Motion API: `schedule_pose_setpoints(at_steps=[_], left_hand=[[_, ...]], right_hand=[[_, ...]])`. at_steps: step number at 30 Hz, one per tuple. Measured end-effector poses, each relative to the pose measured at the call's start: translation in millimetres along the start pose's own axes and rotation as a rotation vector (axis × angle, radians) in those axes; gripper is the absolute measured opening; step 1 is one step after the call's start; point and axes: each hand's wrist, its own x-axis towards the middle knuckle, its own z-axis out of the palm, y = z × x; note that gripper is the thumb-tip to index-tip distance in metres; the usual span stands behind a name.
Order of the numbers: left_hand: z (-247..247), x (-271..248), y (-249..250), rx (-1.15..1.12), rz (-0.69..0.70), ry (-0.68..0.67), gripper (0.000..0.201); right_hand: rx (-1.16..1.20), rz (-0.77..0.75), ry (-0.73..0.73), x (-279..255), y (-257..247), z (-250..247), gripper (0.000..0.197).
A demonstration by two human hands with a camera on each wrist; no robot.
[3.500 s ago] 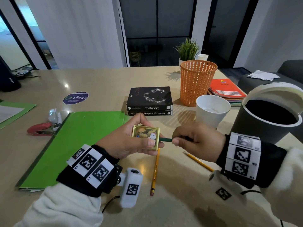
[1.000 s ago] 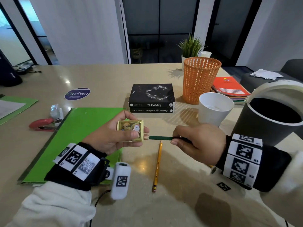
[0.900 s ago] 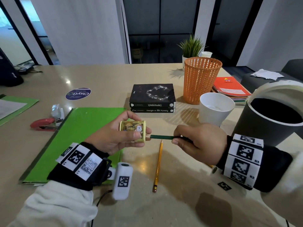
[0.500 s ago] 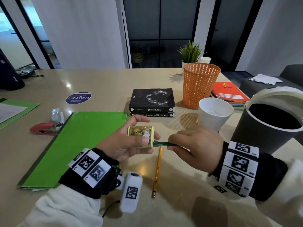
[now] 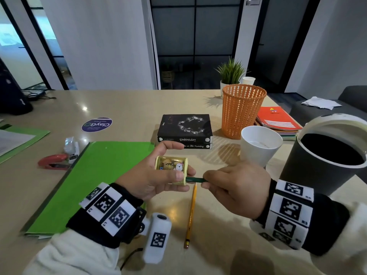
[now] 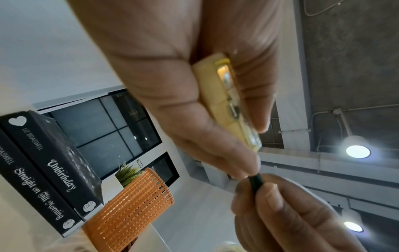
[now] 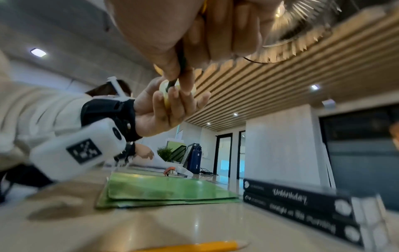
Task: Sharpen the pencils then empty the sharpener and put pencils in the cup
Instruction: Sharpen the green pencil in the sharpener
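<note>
My left hand [image 5: 156,179] grips a small yellow sharpener [image 5: 172,169] with a cartoon picture on its face, held above the table. My right hand [image 5: 234,187] pinches a dark green pencil [image 5: 195,179] whose tip sits inside the sharpener's side hole. In the left wrist view the sharpener [image 6: 226,102] lies between thumb and fingers, and the green pencil [image 6: 255,183] meets its lower end. A yellow pencil [image 5: 191,214] lies on the table below both hands. A white paper cup [image 5: 258,145] stands to the right.
A green folder [image 5: 87,181] lies at left, with a red stapler [image 5: 54,161] beyond it. Two stacked black books [image 5: 185,131], an orange mesh basket [image 5: 243,111] and a dark open bin [image 5: 327,161] stand behind and right of my hands.
The green pencil, drawn clear of the sharpener a second ago, is back in its hole. My right hand has moved left, close up to the sharpener.
</note>
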Motion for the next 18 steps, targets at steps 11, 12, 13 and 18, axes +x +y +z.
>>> schedule_pose_setpoints(at_steps=[11,12,13,18], left_hand=[[5.9,5.8,9.5,0.058,0.064,0.108,0.058],[5.8,6.9,10.0,0.039,0.076,0.151,0.059],[6.1,8.0,10.6,0.016,0.092,0.2,0.062],[13.3,8.7,8.7,-0.152,0.119,0.295,0.055]], right_hand=[[0.138,0.225,-0.18,18.9,6.0,-5.2,0.03],[-0.038,0.148,-0.144,20.0,6.1,-3.9,0.031],[-0.211,0.078,-0.112,20.8,7.9,-2.3,0.031],[-0.421,0.043,-0.038,22.0,13.6,-0.8,0.021]])
